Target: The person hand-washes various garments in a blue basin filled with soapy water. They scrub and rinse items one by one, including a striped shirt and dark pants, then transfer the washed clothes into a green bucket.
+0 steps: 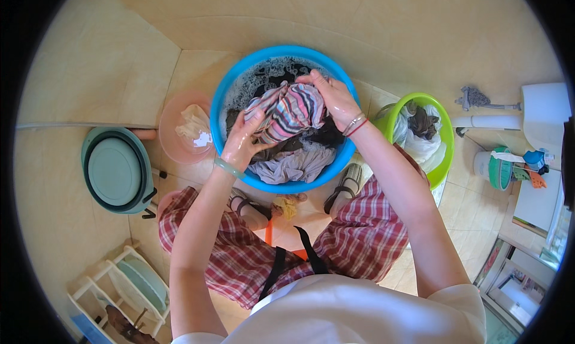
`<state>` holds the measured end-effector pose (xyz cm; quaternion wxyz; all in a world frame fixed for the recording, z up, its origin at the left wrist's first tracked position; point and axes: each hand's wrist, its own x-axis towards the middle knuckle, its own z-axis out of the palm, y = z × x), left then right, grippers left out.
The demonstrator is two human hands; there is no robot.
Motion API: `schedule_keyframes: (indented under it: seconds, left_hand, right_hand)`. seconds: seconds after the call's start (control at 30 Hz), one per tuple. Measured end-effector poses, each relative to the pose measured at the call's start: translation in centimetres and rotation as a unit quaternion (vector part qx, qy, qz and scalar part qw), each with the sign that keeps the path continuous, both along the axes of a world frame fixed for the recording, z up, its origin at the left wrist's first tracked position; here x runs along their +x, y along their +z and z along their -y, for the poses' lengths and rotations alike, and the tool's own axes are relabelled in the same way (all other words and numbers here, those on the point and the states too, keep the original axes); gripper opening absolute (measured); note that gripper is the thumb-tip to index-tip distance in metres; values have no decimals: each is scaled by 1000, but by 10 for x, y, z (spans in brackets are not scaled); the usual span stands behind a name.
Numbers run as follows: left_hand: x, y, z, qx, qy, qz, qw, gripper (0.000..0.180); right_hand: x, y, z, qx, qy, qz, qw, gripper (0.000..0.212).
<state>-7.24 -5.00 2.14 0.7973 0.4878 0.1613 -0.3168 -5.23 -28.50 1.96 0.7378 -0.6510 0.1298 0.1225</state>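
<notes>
Between my two hands is a wet, bunched striped cloth in pink, white, blue and dark stripes. My left hand grips its left side, thumb and fingers curled on the fabric. On its upper right, my right hand is closed over the cloth's edge. Both hands are over a large blue basin of soapy water. A pale grey-lilac garment lies at the basin's near side. Dark clothes soak among the suds, partly hidden by the striped cloth.
A pink basin with a pale cloth stands left of the blue one. Farther left is a grey-green folding basin. At right stands a lime-green bucket holding bagged clothes. A rack is at lower left. My feet flank a yellow cloth.
</notes>
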Motion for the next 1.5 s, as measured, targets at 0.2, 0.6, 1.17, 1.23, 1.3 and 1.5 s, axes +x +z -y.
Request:
schedule_keyframes:
  seconds: [0.2,0.6,1.17,1.23,1.3,1.5]
  left_hand:
    - [-6,-7,10,-165,93,-16,982,42]
    - [14,65,28,-88,55,47,993,44]
    - [-12,135,205,-337,-166,128,918,43]
    - [-17,135,229,-359,-215,93,904,45]
    - [-26,137,258,-351,-265,95,893,46]
    - [-31,84,299,-168,-360,99,912,68]
  right_hand:
    - [-13,14,17,-13,23,22,999,49]
    - [-45,50,21,37,114,-83,989,78]
    - [-121,122,156,-155,-115,190,963,59]
    - [-132,146,166,-257,-177,206,927,42]
    - [-153,147,204,-213,-254,189,924,31]
    - [-178,125,234,-118,-380,130,908,12]
